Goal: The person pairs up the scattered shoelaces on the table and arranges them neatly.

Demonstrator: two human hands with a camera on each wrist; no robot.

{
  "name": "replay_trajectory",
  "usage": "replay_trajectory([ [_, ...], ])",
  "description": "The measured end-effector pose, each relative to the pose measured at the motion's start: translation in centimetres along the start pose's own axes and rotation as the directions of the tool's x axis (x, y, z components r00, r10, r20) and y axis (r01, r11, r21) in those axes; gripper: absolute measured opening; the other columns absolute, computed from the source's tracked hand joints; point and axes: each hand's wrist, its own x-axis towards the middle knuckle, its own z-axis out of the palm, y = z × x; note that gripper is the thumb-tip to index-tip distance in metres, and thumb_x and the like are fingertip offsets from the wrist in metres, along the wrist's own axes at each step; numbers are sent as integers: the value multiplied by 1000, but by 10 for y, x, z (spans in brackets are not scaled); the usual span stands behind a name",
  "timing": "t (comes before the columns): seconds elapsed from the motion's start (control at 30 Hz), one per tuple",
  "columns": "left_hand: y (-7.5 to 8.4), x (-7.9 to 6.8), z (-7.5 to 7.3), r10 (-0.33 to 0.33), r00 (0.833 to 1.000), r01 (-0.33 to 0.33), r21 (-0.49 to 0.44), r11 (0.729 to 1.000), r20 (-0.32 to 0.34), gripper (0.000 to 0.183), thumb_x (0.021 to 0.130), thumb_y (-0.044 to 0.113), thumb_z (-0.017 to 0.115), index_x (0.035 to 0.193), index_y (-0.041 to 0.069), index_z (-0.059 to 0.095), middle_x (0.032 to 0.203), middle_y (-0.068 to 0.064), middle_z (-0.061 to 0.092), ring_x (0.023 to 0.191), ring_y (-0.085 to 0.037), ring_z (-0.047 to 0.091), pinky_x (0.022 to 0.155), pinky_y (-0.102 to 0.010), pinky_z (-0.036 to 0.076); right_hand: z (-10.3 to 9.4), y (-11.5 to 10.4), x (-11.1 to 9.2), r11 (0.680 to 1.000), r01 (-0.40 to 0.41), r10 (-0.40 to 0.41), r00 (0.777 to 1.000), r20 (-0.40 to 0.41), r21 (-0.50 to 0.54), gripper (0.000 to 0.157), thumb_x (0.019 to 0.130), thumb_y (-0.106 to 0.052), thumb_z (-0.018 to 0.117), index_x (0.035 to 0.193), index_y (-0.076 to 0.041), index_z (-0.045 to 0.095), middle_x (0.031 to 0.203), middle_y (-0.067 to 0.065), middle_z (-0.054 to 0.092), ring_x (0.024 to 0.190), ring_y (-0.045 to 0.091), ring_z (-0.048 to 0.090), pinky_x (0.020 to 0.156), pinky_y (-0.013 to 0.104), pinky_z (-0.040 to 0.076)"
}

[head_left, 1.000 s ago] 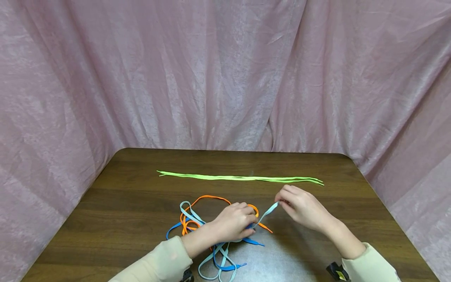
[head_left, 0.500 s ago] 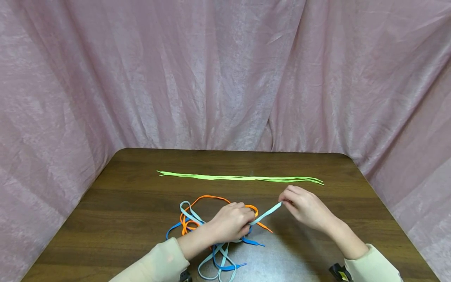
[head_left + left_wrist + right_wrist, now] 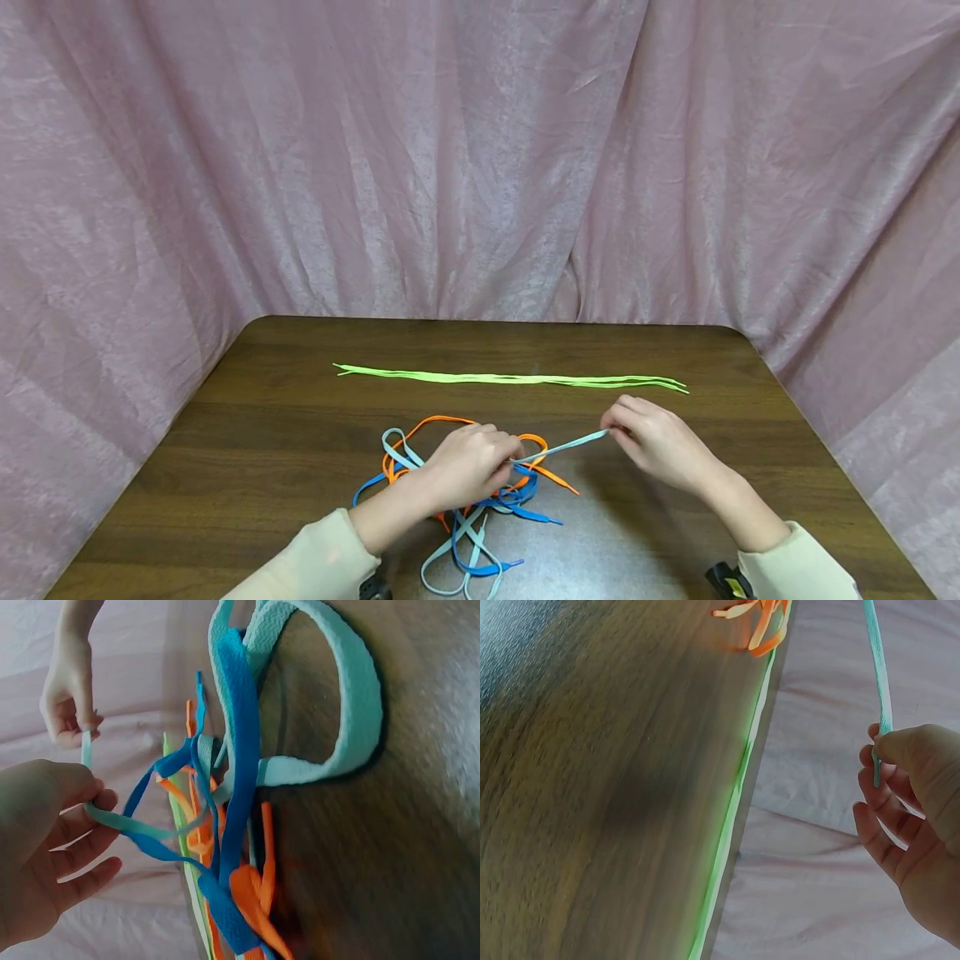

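My right hand pinches a pale turquoise shoelace near its tip, which pokes out below the thumb in the right wrist view. Further along the same lace, my left hand pinches it between thumb and index finger. The stretch between the hands runs nearly straight above the table. Under and around the left hand lies a loose tangle of a blue shoelace, an orange shoelace and more turquoise loops. In the left wrist view, a blue strand hangs close by the left fingers. The left palm hides part of the tangle in the head view.
Several neon green shoelaces lie stretched out side by side across the far part of the brown wooden table. A pink curtain hangs behind the table. Dark wrist devices sit by the sleeves.
My left hand has shifted left and the right hand slightly right, so a longer piece of turquoise shoelace spans between them. More of the blue loops now show beside the left hand.
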Motion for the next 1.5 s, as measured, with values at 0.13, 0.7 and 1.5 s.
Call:
replay_trajectory([
  [0.13,-3,-6,-6,-33,998,33,-6,999,50,11,84,14,60,92,18,67,80,11,65,71,-5,56,66,-20,44,-2,4,-3,999,-24,24,1000,11,-27,17,73,-3,67,82,-17,62,79,-12,54,70,-2,47,62,17,41],
  [0.7,-23,-32,-28,-64,997,65,24,998,-38,6,83,16,65,79,21,66,74,12,61,69,-5,53,71,-25,46,-12,20,-14,995,-58,58,998,-12,-78,21,71,0,68,82,-17,62,78,-12,56,68,-2,50,61,19,41],
  [1.5,-37,-57,-45,-139,989,141,43,989,-49,4,84,19,66,81,17,68,75,11,62,68,-6,50,64,-23,44,-30,45,-39,975,-194,190,981,-48,-107,25,68,2,71,81,-17,61,75,-15,51,63,-3,43,56,13,34],
])
